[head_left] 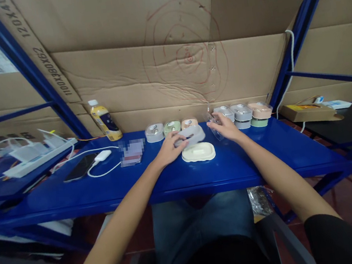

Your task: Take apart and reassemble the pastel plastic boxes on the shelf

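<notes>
My left hand (169, 148) pinches the near-left end of a pale grey oval plastic piece (196, 134), with a dark opening or mark near its middle. The piece is held tilted above a cream oval tray (211, 153), which lies on the blue table. My right hand (227, 127) has its thumb and fingers around a clear plastic cover (215, 132), close to the right-hand stacks. Part of the cover is hidden behind the fingers, and its outline is hard to make out.
Behind my hands stand grey (154, 133), green (172, 128) and peach (189, 123) lidded boxes. Stacked boxes (260, 114) stand on the right. Leftward are a yellow bottle (106, 121), a phone (81, 167), a white cabled adapter (103, 156) and a power strip (40, 159). Cardboard (117, 83) walls the back.
</notes>
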`<state>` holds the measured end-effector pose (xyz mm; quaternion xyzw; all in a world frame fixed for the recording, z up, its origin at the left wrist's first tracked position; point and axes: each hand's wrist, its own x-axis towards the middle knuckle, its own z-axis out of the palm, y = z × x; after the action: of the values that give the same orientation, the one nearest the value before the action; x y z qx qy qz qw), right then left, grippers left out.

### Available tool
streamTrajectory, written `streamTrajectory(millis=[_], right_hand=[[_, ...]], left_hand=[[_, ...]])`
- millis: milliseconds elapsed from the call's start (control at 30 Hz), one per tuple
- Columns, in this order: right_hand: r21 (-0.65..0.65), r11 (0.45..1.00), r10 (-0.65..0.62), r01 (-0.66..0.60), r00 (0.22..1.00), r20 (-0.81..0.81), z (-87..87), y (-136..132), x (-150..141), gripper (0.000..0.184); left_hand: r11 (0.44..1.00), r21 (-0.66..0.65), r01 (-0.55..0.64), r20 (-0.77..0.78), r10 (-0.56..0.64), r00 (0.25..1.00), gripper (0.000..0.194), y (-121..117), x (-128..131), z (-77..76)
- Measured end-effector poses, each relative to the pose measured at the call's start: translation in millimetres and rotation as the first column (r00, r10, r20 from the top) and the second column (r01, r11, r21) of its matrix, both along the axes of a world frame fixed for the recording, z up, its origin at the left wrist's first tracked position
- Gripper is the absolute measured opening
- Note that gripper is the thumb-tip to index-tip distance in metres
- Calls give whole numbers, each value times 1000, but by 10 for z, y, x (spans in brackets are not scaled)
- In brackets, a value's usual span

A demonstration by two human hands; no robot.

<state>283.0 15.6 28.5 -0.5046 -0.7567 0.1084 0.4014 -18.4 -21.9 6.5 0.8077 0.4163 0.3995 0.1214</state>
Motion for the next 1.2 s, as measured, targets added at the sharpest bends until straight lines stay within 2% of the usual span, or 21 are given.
streamTrajectory(millis=[67, 167, 267, 367, 467, 533, 667, 733, 967, 1200], right_hand=[[-53, 999, -5, 1, 997, -74, 18, -19, -9, 69], [-97, 994, 37, -49, 992, -121, 39, -72, -25, 75], [-102, 975, 188, -196, 979, -79, 57, -160, -55, 84], [-95, 920, 386, -381, 922, 40, 93, -273, -123, 98], [-105, 884, 467, -455, 869, 166, 139, -374, -235, 106], [-108, 872, 489, -477, 842, 229, 161, -419, -315, 104], [-126, 844, 532, -521, 787, 312, 160, -449, -413, 86], [-129, 839, 539, -528, 780, 317, 144, -449, -419, 83], [-154, 898, 435, -411, 786, 438, 89, -473, -393, 94], [-118, 883, 452, -454, 756, 474, 81, -445, -406, 96]], left_hand=[[989, -13, 146, -85, -147, 986, 46, -85, 58, 4], [970, -36, 242, -136, -245, 960, 49, -174, 138, 2], [968, -69, 242, -129, -249, 960, 65, -179, 178, -23], [964, -128, 235, -33, -241, 970, 96, -131, 200, -90], [947, -183, 265, 109, -248, 963, 123, -76, 228, -184], [939, -206, 276, 161, -245, 956, 130, -51, 248, -234], [929, -199, 313, 179, -279, 943, 126, -41, 260, -245], [925, -187, 330, 169, -300, 939, 121, -46, 252, -216], [911, -185, 369, 169, -340, 925, 114, -24, 214, -193], [871, -235, 431, 253, -373, 893, 121, 26, 210, -252]])
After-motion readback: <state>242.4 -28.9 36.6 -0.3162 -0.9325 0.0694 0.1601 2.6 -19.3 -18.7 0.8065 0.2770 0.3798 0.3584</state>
